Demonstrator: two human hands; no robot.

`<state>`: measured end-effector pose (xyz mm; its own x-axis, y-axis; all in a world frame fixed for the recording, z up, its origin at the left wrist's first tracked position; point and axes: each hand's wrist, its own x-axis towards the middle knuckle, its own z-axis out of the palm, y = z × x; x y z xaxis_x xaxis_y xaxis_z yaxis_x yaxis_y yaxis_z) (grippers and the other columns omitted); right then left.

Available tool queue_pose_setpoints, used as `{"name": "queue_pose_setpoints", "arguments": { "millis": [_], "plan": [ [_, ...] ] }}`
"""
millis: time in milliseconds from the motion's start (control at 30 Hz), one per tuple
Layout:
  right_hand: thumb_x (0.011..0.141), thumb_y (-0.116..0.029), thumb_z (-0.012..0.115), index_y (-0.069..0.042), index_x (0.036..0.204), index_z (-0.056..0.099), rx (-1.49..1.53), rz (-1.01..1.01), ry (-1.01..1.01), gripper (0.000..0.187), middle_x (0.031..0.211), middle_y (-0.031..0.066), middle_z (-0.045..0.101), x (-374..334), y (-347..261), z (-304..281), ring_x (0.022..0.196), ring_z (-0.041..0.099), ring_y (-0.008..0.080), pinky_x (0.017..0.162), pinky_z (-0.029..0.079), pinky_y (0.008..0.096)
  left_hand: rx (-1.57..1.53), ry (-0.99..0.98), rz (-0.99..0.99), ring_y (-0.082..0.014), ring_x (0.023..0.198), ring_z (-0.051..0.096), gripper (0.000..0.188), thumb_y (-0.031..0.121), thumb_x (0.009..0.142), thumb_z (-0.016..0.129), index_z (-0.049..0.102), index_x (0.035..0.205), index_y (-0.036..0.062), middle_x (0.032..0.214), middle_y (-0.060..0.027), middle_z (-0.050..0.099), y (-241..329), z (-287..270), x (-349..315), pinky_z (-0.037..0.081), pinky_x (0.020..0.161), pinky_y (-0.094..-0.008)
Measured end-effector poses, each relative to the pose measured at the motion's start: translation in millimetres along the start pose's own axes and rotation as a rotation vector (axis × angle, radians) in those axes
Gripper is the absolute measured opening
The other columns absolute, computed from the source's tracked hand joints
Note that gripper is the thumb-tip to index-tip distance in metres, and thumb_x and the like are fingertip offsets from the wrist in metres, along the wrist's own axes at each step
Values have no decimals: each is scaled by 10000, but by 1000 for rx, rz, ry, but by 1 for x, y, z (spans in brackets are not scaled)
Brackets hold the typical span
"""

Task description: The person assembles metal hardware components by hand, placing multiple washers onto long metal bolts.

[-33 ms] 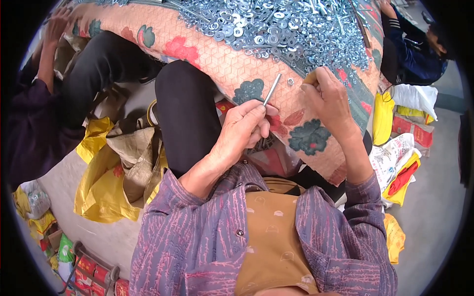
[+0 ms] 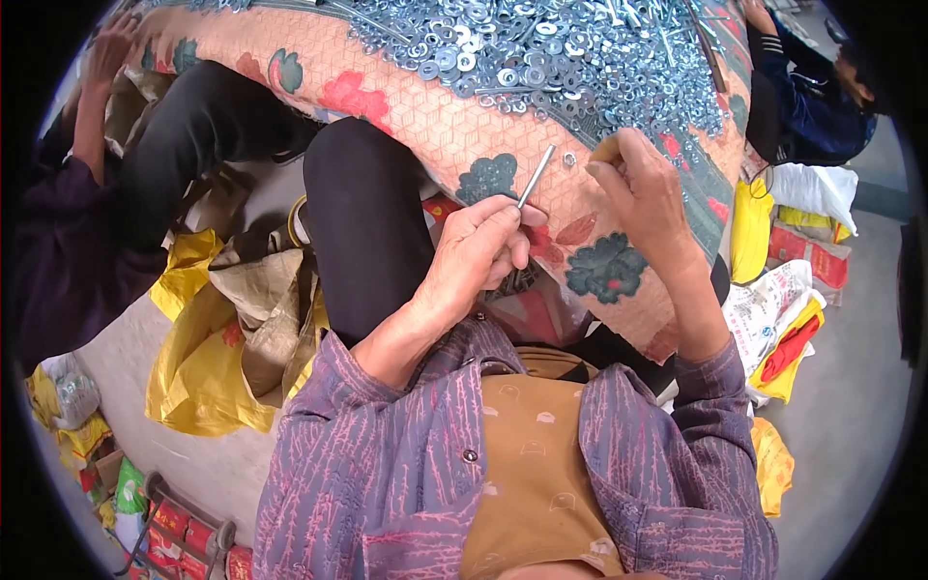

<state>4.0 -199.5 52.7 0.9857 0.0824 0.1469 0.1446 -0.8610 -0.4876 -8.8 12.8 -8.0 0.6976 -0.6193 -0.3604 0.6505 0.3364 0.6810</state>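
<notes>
In my left hand [image 2: 476,246] a slim metal bolt or rod [image 2: 537,176] is pinched between thumb and fingers, its free end tilted up toward the far right. My right hand [image 2: 641,188] hovers over the cloth's near edge, fingers curled and thumb apart from the index finger, with nothing visible between them. A yellowish covering shows on a fingertip of that hand. Between the two hands a small nut [image 2: 569,159] lies on the flowered cloth [image 2: 435,126]. Beyond it spreads a heap of washers, nuts and bolts [image 2: 541,58].
On the left sits another person [image 2: 77,242], a hand at the cloth's edge; a further person [image 2: 807,97] is at the far right. Yellow and tan sacks [image 2: 242,319] lie by my leg. White, red and yellow bags [image 2: 783,309] are on the floor at right.
My right hand has shifted very slightly up and left, its thumb and index finger a little farther apart. The bolt or rod in my left hand has barely moved.
</notes>
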Motion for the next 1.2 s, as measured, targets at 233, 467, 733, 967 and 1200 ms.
{"name": "queue_pose_setpoints", "arguments": {
  "millis": [233, 467, 733, 967, 1200],
  "plan": [
    [812, -101, 605, -56, 852, 567, -213, -119, 37, 71, 810, 127, 547, 5, -10, 15, 757, 583, 344, 640, 486, 402, 275, 31, 95, -11, 505, 376, 260, 226, 971, 461, 611, 1029, 21, 615, 19, 543, 0, 6, -1, 287, 467, -187],
    [879, -138, 632, -57, 876, 597, 752, 298, -115, 88, 707, 27, 612, -6, 8, 0, 565, 594, 108, 469, 439, 240, 337, 9, 180, -30, 612, 478, 184, 143, 946, 516, 609, 1017, 1, 658, 8, 573, -7, 7, 1, 369, 558, -203],
    [902, -101, 617, -34, 870, 601, 831, 369, 85, 76, 706, 19, 618, -18, -1, 5, 602, 577, 46, 517, 452, 170, 320, -7, 188, -38, 666, 498, 172, 142, 932, 565, 620, 1006, -2, 698, 14, 584, -9, 5, 2, 382, 597, -205],
    [901, -36, 596, 9, 874, 596, 796, 284, 67, 52, 743, 39, 628, -31, -6, 13, 633, 600, 77, 556, 487, 196, 253, -21, 109, -7, 574, 429, 152, 152, 929, 575, 629, 989, 23, 682, 22, 575, -7, 4, 1, 317, 497, -183],
    [868, -17, 605, 20, 1041, 621, 175, -125, 281, 178, 841, 94, 654, -40, -8, -1, 766, 645, 154, 665, 515, 263, 103, -88, 79, -3, 492, 381, 131, 140, 927, 585, 629, 995, 38, 687, -3, 590, -9, 1, 1, 259, 430, -165]
  ]
}}
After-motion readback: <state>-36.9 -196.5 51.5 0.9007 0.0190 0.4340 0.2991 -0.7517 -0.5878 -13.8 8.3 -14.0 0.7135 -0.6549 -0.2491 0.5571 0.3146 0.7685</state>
